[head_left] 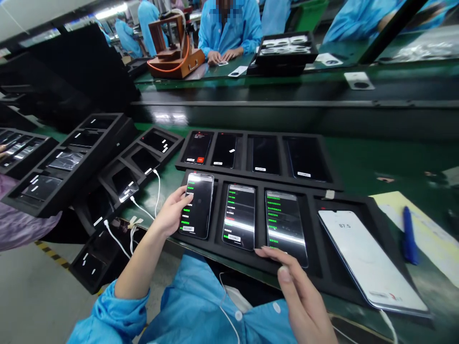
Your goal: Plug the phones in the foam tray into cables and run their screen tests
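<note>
My left hand [172,210] grips the left edge of a smartphone [196,210], thumb on its screen, at the left slot of the near black foam tray [258,265]. Lines of green and white text show on this screen. A second smartphone [239,217] and a third smartphone [285,224], both with similar text, lie in the middle slots. Below them hovers my right hand [301,291], fingers stretched out and holding nothing; whether its fingertips touch the tray I cannot tell. A white-screened smartphone [366,258] reading 87.5 lies at the right end, a cable plugged into it.
Behind lies another foam tray [337,184] of dark phones. To the left are more phone trays [107,138], with white cables [145,208]. A blue pen [409,234] rests on yellow paper [426,239] at right. Across the bench sits a person [229,28] in blue.
</note>
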